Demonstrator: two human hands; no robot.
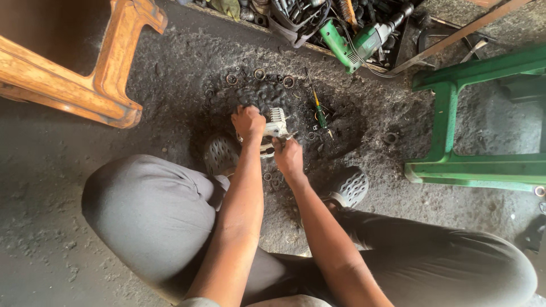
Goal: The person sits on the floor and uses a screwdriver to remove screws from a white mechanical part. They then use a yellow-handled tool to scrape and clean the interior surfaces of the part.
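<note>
On the grimy floor, both hands — left hand (248,122), right hand (288,157) — have fingers gripping a silver metal housing (276,124).

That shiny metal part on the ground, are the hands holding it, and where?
Yes. The left hand grips the finned metal part on its left side; the right hand holds its lower edge.
</note>
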